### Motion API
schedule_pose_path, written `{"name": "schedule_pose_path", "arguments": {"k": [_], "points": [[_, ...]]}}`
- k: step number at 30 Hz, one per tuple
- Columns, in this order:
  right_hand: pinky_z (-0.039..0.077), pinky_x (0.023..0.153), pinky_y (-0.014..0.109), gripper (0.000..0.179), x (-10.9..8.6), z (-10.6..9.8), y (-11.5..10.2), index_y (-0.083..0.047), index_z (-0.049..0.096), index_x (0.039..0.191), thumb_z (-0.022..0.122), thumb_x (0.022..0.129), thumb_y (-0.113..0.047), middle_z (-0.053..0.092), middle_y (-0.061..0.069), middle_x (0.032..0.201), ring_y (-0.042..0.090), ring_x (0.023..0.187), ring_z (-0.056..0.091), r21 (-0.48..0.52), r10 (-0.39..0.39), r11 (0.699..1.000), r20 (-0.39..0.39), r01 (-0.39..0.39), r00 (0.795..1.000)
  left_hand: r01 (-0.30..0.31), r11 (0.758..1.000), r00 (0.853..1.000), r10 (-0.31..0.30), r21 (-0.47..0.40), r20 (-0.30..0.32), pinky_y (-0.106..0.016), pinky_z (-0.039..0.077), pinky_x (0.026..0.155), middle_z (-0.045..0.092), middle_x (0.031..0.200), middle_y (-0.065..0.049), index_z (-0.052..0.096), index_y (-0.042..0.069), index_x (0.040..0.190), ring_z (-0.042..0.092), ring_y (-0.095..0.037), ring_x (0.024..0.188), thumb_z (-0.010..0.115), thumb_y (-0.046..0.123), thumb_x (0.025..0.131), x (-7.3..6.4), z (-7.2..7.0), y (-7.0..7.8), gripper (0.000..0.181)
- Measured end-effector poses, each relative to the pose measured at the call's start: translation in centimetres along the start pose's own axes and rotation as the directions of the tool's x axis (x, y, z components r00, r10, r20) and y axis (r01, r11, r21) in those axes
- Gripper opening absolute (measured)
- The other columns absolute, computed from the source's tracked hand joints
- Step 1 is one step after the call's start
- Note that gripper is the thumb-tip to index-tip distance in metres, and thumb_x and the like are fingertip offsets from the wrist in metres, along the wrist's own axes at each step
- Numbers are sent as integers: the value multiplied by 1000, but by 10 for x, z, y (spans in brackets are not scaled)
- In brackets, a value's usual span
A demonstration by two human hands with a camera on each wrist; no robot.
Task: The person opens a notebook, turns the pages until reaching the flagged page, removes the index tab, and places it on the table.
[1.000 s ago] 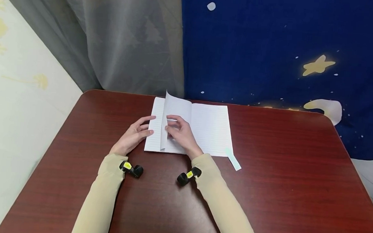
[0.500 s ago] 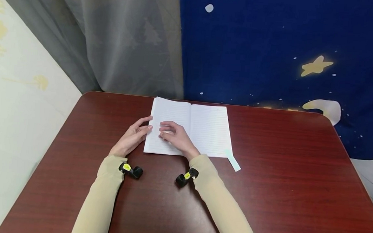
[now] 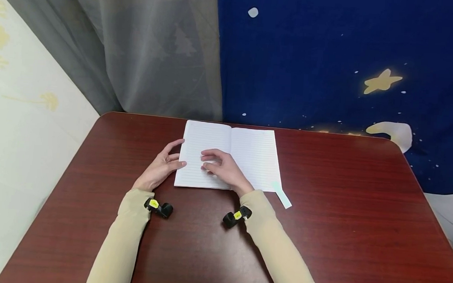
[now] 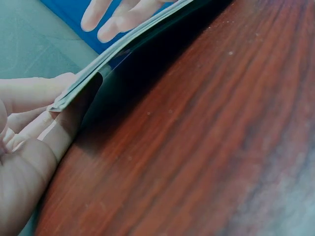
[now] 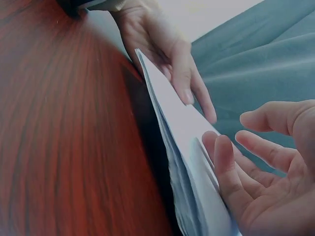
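An open lined notebook lies toward the back of the table, both pages flat in the head view. My left hand holds its left edge, the thumb over the page and other fingers under the cover, which stands slightly raised from the table in the left wrist view. Over the left page hovers my right hand, fingers loosely bent and nothing between them; the right wrist view shows its fingertips close above the paper. A pale mint strip sticks out from the notebook's lower right corner.
The dark red wooden table spreads around the notebook. Behind it hang a grey curtain and a blue cloth with star and moon prints. A white patterned wall panel borders the left.
A page that stood lifted in my right hand has come down flat on the left side. My right hand released it, moved left, then back right a little. The left hand stays at the edge.
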State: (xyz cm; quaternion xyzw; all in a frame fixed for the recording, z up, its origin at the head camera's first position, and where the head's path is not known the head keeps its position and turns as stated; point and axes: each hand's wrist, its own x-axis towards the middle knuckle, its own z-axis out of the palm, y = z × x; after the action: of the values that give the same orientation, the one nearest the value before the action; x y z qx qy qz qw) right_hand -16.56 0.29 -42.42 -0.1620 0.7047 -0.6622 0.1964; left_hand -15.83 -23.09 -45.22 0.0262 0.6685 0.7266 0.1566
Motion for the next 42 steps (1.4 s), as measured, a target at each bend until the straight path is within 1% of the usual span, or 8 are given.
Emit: {"name": "schedule_pose_path", "arguments": {"k": [5,12,17,20,23,28,32,42], "points": [[53,77,34,34,-8,-16,-1,8,56,126,58,92,3,61,24,116,31,97,65,-20,-7,1000,-9,7,1000,-12,1000,1000,12,-9,21,-30,52,82,55,128,-22,25,21,152,63,-22,101,56,-7,94,-1,-1,1,71],[52,75,35,32,-25,-47,0,10,57,123,57,92,4,62,25,115,34,97,64,-82,-14,997,-40,11,999,5,999,999,-6,33,38,-28,49,86,53,130,-23,30,12,150,61,-21,104,56,-4,96,-1,-2,4,62],[52,76,40,31,-35,-73,2,11,57,122,58,91,5,61,27,115,38,98,64,-120,-22,993,-81,12,996,28,999,999,-30,28,45,-28,49,86,51,132,-25,29,6,150,60,-21,103,54,-6,95,-6,5,17,62],[52,78,44,31,-41,-89,4,11,58,121,60,91,4,61,28,115,39,97,64,-148,-15,989,-110,-1,994,28,999,998,-30,29,50,-28,49,85,49,132,-27,28,4,149,60,-22,102,53,-7,95,-8,7,22,61],[52,79,45,31,-47,-103,6,10,59,121,61,91,2,61,27,115,39,97,64,-183,-8,983,-130,-16,992,25,999,998,-26,28,50,-28,50,85,49,132,-28,29,4,149,61,-23,102,53,-8,95,-4,4,17,61],[51,76,36,31,-58,-123,6,7,60,121,62,91,1,62,24,114,35,94,65,-228,18,972,-172,-58,985,21,999,999,-22,29,43,-28,50,84,49,133,-26,30,9,150,60,-21,102,53,-7,95,2,-1,6,61],[50,75,32,31,-66,-137,5,5,60,122,62,91,-1,63,22,114,32,94,64,-259,38,962,-201,-91,979,11,999,999,-13,43,43,-28,49,85,50,132,-25,31,11,150,60,-21,102,54,-5,96,1,-2,4,61],[51,77,28,30,-93,-160,11,6,60,121,62,92,-3,63,23,111,32,97,63,-311,74,941,-193,-132,978,-3,998,999,0,62,53,-28,49,86,52,130,-22,33,12,149,60,-21,104,56,-2,95,-1,-2,4,60]]}}
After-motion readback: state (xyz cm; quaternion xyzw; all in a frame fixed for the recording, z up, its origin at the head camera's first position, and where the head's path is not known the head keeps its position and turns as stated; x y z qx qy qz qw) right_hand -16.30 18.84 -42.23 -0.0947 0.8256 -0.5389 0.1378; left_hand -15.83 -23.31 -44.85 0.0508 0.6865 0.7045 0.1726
